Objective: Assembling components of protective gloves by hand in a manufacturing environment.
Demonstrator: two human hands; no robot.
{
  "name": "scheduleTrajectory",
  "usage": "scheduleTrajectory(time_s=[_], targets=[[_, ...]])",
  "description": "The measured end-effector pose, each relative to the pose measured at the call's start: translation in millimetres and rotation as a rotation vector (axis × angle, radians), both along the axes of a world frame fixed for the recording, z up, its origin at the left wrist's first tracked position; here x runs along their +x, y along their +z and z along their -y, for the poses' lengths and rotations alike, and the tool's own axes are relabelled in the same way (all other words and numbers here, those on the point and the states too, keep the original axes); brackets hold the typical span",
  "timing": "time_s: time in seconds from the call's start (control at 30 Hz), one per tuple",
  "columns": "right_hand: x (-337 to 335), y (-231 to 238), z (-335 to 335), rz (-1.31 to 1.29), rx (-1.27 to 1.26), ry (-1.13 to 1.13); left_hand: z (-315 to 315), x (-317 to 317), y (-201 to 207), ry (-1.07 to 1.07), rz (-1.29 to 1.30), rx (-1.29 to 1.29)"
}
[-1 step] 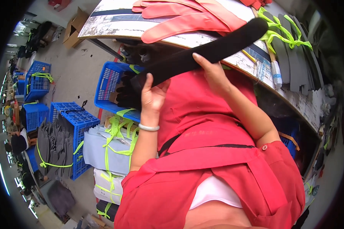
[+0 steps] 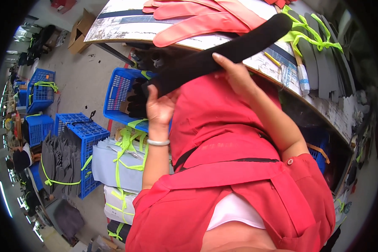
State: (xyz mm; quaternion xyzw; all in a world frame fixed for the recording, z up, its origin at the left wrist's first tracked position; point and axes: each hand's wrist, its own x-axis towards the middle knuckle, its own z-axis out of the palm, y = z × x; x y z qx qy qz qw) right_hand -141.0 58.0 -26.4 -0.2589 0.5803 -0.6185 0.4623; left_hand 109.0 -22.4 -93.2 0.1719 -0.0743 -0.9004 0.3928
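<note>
A long black strip of cloth-like material (image 2: 252, 45) with a rounded far end slants across in front of me, from lower left to upper right. My right hand (image 2: 238, 80) grips its lower edge near the middle, thumb on top and fingers underneath. At the strip's near-left end, my left hand (image 2: 160, 110) holds it with the thumb over the edge; the other fingers are partly behind it. Past the strip, flat coral-red strips (image 2: 201, 29) lie in a fanned pile on the worktable (image 2: 126, 31).
A blue crate (image 2: 113, 94) with dark pieces inside stands beside my left hand. Below it sits a stack of pale grey sheets (image 2: 109, 166) tied with lime ribbon. Grey strips (image 2: 317, 71) tied with lime ribbon, a yellow pencil-like stick (image 2: 273, 59) and a white tube (image 2: 303, 80) lie along the table.
My left hand has shifted slightly left and down along with its end of the strip. The strip's rounded end has moved slightly left and up; my right hand still grips it.
</note>
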Motion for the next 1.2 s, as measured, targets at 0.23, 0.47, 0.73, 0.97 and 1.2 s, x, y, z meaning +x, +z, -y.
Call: scheduleTrajectory(time_s=[0.23,0.47,0.73,0.97,1.2], targets=[[-25,28,32,-0.231,0.212,0.498,-4,3,31,-0.509,0.470,-0.702],[29,-7,5,-0.116,0.282,0.626,-6,-41,33,-0.110,0.449,-0.229],[45,-36,-22,-0.081,0.428,0.628,-21,-54,-1,-0.052,0.494,-0.145],[50,-24,-21,-0.089,0.122,0.294,8,-31,-20,-0.003,0.433,-0.009],[62,-21,-21,-0.483,-0.047,0.239,15,-39,-22,-0.012,0.151,0.143]])
